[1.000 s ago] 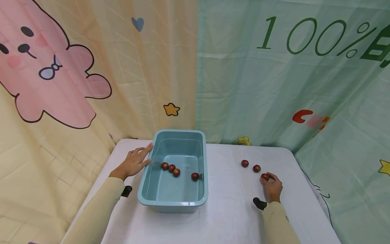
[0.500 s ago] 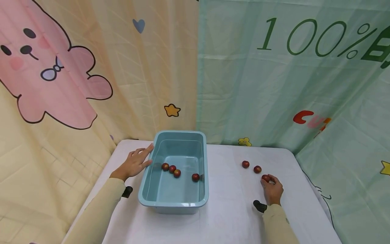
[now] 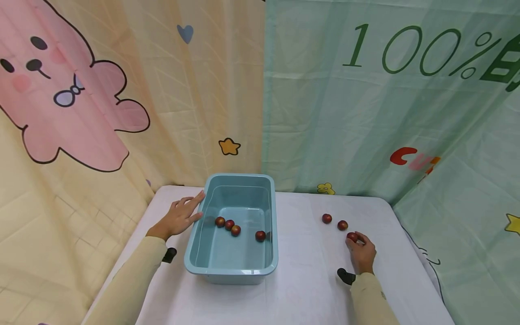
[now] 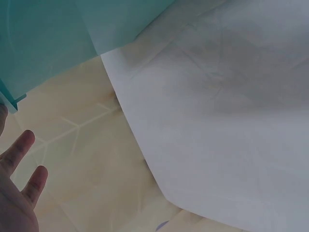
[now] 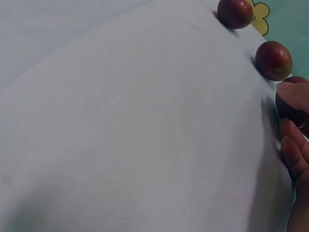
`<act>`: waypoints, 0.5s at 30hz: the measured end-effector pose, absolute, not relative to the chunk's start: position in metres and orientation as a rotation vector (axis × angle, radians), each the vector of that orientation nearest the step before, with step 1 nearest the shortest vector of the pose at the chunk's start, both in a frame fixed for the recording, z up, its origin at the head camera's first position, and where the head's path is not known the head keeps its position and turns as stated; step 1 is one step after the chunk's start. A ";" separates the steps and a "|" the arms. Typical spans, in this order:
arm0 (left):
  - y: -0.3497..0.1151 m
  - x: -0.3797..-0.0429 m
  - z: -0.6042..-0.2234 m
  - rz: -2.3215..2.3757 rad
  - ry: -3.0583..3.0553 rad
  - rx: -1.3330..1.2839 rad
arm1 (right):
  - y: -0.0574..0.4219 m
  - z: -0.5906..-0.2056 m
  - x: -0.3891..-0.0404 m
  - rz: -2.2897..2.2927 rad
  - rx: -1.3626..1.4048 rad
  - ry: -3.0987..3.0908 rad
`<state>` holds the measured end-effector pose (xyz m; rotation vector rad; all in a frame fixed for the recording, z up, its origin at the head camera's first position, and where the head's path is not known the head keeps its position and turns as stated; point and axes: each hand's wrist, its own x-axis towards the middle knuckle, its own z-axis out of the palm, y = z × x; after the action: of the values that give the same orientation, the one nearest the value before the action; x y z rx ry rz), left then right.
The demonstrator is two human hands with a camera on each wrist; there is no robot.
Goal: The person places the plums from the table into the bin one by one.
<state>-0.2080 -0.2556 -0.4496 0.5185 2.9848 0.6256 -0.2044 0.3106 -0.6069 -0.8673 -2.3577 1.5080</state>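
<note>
Spread fingers of my left hand (image 3: 176, 220) touch the left rim of a light blue plastic basin (image 3: 227, 271). In the left wrist view, part of that hand (image 4: 19, 188) shows with its fingers extended below the basin's outer wall (image 4: 53, 38). Over on the right, my right hand (image 3: 363, 253) pinches a dark red plum (image 3: 351, 236) between thumb and fingers, at table level. The right wrist view has this plum (image 5: 286, 108) partly covered by the thumb. Two more plums, one nearer (image 3: 342, 225) and one farther (image 3: 327, 218), lie in a slanting row beyond it.
Inside the basin, several plums lie on the floor: a group at the left (image 3: 229, 225) and a single one (image 3: 260, 236) near the right wall. A white cloth (image 3: 300, 271) covers the table. Printed curtains (image 3: 317, 113) hang behind and at both sides.
My right hand and the pinched plum have shifted very slightly left, towards the neighbouring plum. The left hand and the basin stay where they were.
</note>
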 end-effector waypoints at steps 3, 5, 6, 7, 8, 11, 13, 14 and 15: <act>-0.256 -0.208 -0.450 0.619 2.980 0.515 | 0.310 -0.605 -0.203 1.511 -0.851 -2.392; -0.256 -0.207 -0.450 0.624 2.977 0.512 | 0.310 -0.603 -0.203 1.504 -0.802 -2.414; -0.255 -0.207 -0.449 0.628 2.977 0.512 | 0.310 -0.602 -0.203 1.495 -0.778 -2.431; -0.255 -0.207 -0.449 0.634 2.977 0.510 | 0.310 -0.600 -0.203 1.491 -0.753 -2.442; -0.255 -0.207 -0.448 0.637 2.977 0.509 | 0.310 -0.598 -0.204 1.483 -0.733 -2.454; -0.255 -0.208 -0.448 0.632 2.978 0.514 | 0.308 -0.593 -0.204 1.477 -0.695 -2.475; -0.255 -0.208 -0.448 0.620 2.974 0.516 | 0.307 -0.591 -0.203 1.480 -0.699 -2.488; -0.255 -0.208 -0.448 0.613 2.972 0.519 | 0.307 -0.591 -0.204 1.480 -0.702 -2.497; -0.255 -0.208 -0.448 0.609 2.972 0.523 | 0.306 -0.590 -0.204 1.481 -0.705 -2.505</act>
<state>-0.2080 -0.2553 -0.4479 0.5235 2.9717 0.6093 -0.2037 0.3062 -0.5903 -0.7054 -2.5046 1.4810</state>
